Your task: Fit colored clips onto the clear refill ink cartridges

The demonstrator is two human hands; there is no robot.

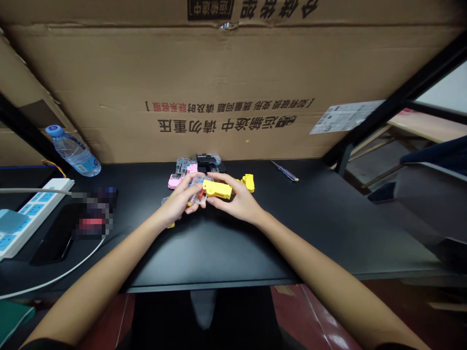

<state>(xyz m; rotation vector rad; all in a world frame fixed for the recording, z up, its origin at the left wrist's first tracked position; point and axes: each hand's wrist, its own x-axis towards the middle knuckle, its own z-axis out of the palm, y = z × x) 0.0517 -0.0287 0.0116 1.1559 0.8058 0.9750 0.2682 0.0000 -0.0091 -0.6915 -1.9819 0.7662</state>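
Note:
Both my hands meet over the middle of a black table (226, 243). My right hand (239, 201) grips a yellow plastic toy part (218, 189) with thumb and fingers closed round it. My left hand (179, 199) pinches a small clear plastic piece (197, 192) with a red bit, held against the yellow part. Just behind the hands lie more toy parts: a pink one (176, 181), a clear one (182, 165), a black one (207, 161) and another yellow one (248, 182).
A large cardboard box (226, 87) stands upright along the table's back edge. A water bottle (73, 151) lies at the left, next to a white power strip (29, 211) with its cable. A small screwdriver (285, 171) lies to the right.

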